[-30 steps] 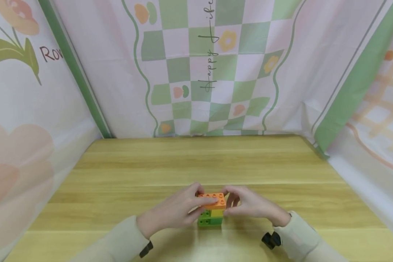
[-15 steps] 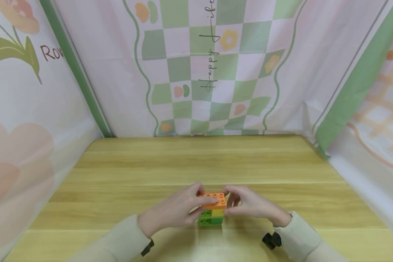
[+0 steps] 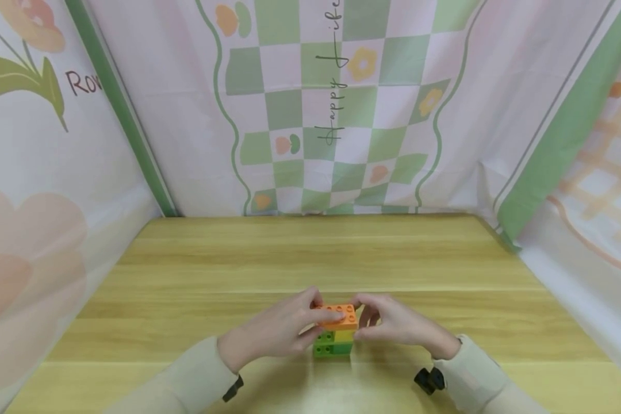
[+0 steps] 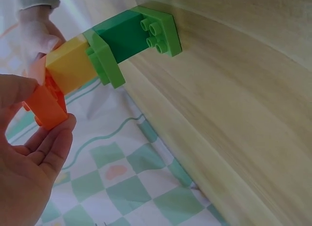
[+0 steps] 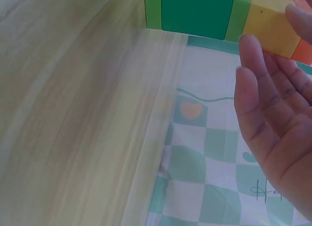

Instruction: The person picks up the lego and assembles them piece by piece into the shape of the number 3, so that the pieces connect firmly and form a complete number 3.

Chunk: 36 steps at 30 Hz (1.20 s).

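A tower of toy building bricks stands upright on the table between my hands. From the bottom it has a light green brick [image 4: 170, 33], a dark green brick [image 4: 126, 35], another light green brick [image 4: 111, 65], a yellow brick [image 4: 73, 62] and an orange brick [image 3: 349, 318] on top. My left hand [image 3: 279, 328] pinches the orange brick's left end between thumb and fingers, one finger lying across its studs. At the right side, my right hand [image 3: 401, 325] holds the tower around the yellow brick, with its thumb in front and fingers behind.
The wooden table [image 3: 310, 253] reaches back to a hanging cloth [image 3: 321, 115] with green checks. More printed cloth [image 3: 31, 172] hangs at the left side. Black camera mounts [image 3: 429, 379] sit at both wrists, close over the table.
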{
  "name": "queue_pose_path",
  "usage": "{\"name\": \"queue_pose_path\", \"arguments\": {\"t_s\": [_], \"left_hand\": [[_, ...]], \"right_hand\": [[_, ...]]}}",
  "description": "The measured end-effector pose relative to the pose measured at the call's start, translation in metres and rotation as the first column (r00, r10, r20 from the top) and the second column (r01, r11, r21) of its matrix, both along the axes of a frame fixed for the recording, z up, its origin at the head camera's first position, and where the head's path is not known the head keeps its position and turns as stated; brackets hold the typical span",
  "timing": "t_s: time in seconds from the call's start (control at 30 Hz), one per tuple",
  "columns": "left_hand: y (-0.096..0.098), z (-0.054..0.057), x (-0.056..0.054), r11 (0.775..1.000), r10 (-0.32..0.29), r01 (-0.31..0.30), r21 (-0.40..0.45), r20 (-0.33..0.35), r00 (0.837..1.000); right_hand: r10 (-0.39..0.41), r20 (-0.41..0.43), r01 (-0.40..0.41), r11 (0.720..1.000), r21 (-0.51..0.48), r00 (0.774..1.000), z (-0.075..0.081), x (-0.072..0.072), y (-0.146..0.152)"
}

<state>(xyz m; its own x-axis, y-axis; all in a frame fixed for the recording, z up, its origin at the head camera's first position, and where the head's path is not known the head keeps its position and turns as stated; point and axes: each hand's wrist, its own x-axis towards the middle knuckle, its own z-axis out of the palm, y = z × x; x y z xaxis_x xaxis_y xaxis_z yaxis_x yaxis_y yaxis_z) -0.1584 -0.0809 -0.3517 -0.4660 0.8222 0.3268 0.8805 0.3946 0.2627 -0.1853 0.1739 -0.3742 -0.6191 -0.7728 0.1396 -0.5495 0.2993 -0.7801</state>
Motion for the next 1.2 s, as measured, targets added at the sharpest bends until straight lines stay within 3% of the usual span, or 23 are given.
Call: {"name": "queue_pose_path", "arguments": {"t_s": [0.53, 0.9, 1.0, 1.1, 1.2], "left_hand": [[-0.001, -0.013, -0.001, 0.995, 0.01, -0.006, 0.102, -0.032, 0.999], [-0.007, -0.019, 0.002, 0.989, 0.066, -0.081, 0.125, 0.123, 0.99], [-0.009, -0.022, 0.002, 0.983, 0.103, -0.135, 0.127, 0.234, 0.967], [-0.011, -0.025, 0.002, 0.972, 0.127, -0.187, 0.139, 0.357, 0.926], [-0.013, -0.027, 0.002, 0.965, 0.133, -0.214, 0.149, 0.425, 0.895]], "right_hand": [[0.001, 0.01, -0.001, 1.0, 0.005, 1.0, 0.002, 0.001, -0.001], [-0.01, 0.002, 0.01, 1.0, 0.025, 1.0, 0.002, -0.001, 0.0], [-0.019, 0.006, 0.019, 0.999, 0.034, 1.0, 0.002, 0.0, 0.0], [-0.026, 0.008, 0.026, 0.999, 0.038, 1.0, 0.002, 0.0, 0.0], [-0.029, 0.009, 0.028, 0.999, 0.037, 1.0, 0.001, 0.0, 0.0]]}}
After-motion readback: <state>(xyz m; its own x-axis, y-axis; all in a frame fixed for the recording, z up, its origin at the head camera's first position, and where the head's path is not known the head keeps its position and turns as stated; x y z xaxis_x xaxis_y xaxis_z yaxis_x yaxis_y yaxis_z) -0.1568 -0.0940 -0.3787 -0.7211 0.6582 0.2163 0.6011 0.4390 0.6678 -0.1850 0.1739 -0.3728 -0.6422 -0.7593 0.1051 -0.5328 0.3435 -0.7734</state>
